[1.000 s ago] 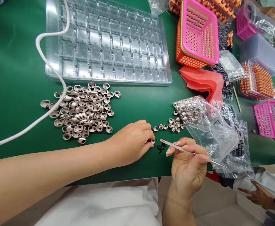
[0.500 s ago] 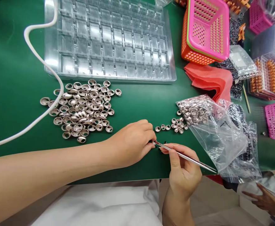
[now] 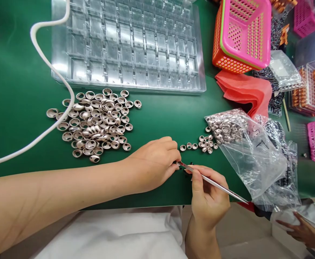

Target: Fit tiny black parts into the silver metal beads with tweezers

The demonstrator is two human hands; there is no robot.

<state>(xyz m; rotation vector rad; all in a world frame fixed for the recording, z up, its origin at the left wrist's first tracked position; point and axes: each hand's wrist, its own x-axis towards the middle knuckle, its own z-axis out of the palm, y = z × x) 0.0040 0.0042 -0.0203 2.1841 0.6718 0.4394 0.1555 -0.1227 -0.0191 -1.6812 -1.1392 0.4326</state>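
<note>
My left hand [image 3: 159,163] is closed in a pinch at the middle of the green table. Between its fingertips is a small piece, mostly hidden, with a bit of silver showing. My right hand [image 3: 210,190] grips metal tweezers [image 3: 222,187], whose tips reach to the left fingertips. Small black bits [image 3: 191,164] lie by the right fingertips. Just beyond the hands, a short row of silver ring-shaped metal caps [image 3: 189,146] leads to a small cluster of the same caps [image 3: 206,143]. A large pile of these caps [image 3: 98,122] lies beyond my left forearm.
A clear compartment tray [image 3: 136,84] stands at the back. A white cable [image 3: 48,135] crosses the left. To the right are a plastic bag of caps [image 3: 227,126], red cloth [image 3: 243,90], stacked baskets [image 3: 243,64] and clear boxes [image 3: 311,90]. Another person's hand [image 3: 303,228] shows lower right.
The view has shifted slightly, moving the background a little to the right. The tweezers tilt a touch more steeply, their tips still at the left fingertips. Both hands keep their holds.
</note>
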